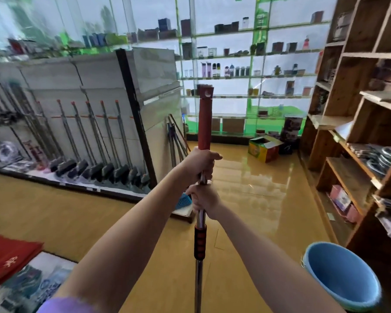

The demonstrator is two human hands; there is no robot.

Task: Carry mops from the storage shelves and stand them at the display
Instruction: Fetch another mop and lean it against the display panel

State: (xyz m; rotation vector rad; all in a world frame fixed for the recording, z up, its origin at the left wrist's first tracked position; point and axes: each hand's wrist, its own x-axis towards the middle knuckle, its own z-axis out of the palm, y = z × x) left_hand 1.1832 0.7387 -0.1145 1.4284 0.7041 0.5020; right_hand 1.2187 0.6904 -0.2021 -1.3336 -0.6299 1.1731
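We hold the mop [204, 123] upright mid-aisle: left hand [200, 164] wrapped round the pole just under the red grip, right hand [204, 201] clenched just below. Display mops [104, 170] lean far left.

The mop [204, 123] pole runs off the bottom edge, so its head is not seen. The far glass shelves [246, 75] are blurry, and their little things are too small to tell.

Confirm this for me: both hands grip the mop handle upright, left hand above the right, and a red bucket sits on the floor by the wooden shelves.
One detail is wrong: the bucket is blue, not red, as the head view shows. The rest holds: left hand above right hand on the upright mop handle, bucket by the wooden shelves.
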